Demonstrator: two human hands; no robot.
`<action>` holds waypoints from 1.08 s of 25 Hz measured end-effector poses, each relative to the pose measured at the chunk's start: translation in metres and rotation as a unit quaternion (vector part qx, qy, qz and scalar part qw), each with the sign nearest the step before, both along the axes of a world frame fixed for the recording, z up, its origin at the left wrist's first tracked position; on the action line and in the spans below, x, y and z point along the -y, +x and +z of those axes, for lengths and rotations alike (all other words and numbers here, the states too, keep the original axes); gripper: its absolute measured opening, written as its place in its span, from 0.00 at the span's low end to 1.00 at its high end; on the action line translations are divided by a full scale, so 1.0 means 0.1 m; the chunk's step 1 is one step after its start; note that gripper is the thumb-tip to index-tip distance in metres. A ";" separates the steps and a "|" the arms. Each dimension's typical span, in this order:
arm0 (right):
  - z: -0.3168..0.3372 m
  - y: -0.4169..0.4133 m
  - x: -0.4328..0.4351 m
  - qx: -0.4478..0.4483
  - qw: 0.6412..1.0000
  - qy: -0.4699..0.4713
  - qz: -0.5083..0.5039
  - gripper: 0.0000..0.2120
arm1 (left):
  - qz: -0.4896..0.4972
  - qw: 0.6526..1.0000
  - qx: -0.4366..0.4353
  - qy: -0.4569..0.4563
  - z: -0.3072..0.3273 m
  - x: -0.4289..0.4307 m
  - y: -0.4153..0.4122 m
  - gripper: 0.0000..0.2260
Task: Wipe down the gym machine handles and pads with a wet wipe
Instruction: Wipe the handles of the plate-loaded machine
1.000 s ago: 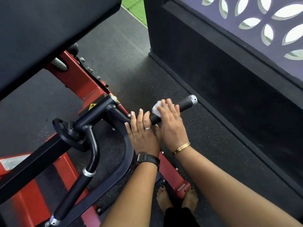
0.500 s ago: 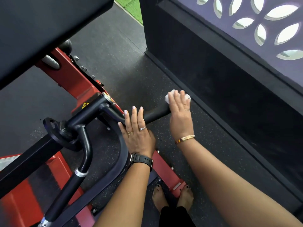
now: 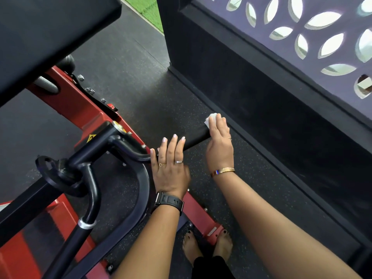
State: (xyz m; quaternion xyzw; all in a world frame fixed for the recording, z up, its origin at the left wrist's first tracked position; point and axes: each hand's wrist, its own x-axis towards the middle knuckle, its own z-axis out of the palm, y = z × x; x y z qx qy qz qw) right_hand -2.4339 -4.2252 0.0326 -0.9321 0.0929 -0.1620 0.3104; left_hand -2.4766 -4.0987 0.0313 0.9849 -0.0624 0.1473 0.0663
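**A:** Start at the left. Why is nothing touching the pad point(image 3: 50, 37)?

**B:** It hangs over the red frame point(image 3: 76, 109) at the floor's point(image 3: 130, 73) far left corner, out of reach from here. I'd guess its turn comes later. The same goes for the second handle point(image 3: 80, 234), which slopes down toward the floor's near left corner.

**A:** And the left hand point(image 3: 171, 170)?

**B:** Its fingers are straight and spread a little. They lie flat across the inner end of the handle point(image 3: 195, 138), where the handle joins the curved bar. It looks like a brace, so the bar does not swing under the rubbing.

**A:** Where is the wet wipe point(image 3: 210, 118)?

**B:** It is at the handle's outer tip, over the floor's right edge and close to the black wall point(image 3: 261, 109). The right hand point(image 3: 219, 150) covers it, fingers together and folded over it, clamping it onto the tip. A white corner pokes out past the fingertips. I can't see how far the fingers wrap underneath.

**A:** Why there?

**B:** Probably because the stroke runs the length of the grip, and the end cap is its last part.

**A:** Now the counts.

**B:** There are two hands, one wipe, two handles and one pad in view. The left wrist has one watch point(image 3: 171, 201) and the right wrist has one bracelet point(image 3: 223, 170). There are two rings on the left hand and one on the right.
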 end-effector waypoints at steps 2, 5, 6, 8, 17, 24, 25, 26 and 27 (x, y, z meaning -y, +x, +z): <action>0.21 0.15 0.10 -0.033 0.991 0.127 -0.039 0.20 | 0.001 1.000 0.016 0.019 -0.02 -0.03 0.03 0.30; 0.47 0.36 0.23 -0.203 0.898 0.378 -0.094 0.15 | -0.002 0.999 0.040 0.032 -0.04 -0.04 0.02 0.29; 0.48 0.35 0.25 -0.224 0.870 0.427 -0.106 0.12 | 0.001 0.999 0.046 0.025 -0.05 -0.03 0.01 0.29; 0.44 0.25 0.25 -0.221 0.847 0.464 -0.137 0.10 | -0.001 0.998 0.054 0.017 -0.05 0.00 0.01 0.29; 0.29 0.20 0.15 -0.077 0.946 0.303 -0.081 0.17 | -0.023 0.997 0.060 0.049 -0.07 -0.06 0.02 0.31; 0.21 -0.03 0.10 -0.016 0.991 0.111 -0.076 0.16 | -0.040 0.998 0.020 0.031 0.01 -0.15 0.00 0.34; 0.19 0.05 0.10 0.008 0.997 0.063 -0.046 0.15 | -0.022 1.000 0.016 0.008 0.02 -0.17 0.00 0.33; 0.19 0.14 0.10 0.001 1.000 0.020 -0.018 0.14 | 0.000 1.000 0.010 -0.014 0.04 -0.21 -0.01 0.33; 0.22 0.22 0.07 -0.033 0.999 -0.021 0.008 0.16 | 0.016 0.999 0.007 -0.027 0.05 -0.27 -0.02 0.33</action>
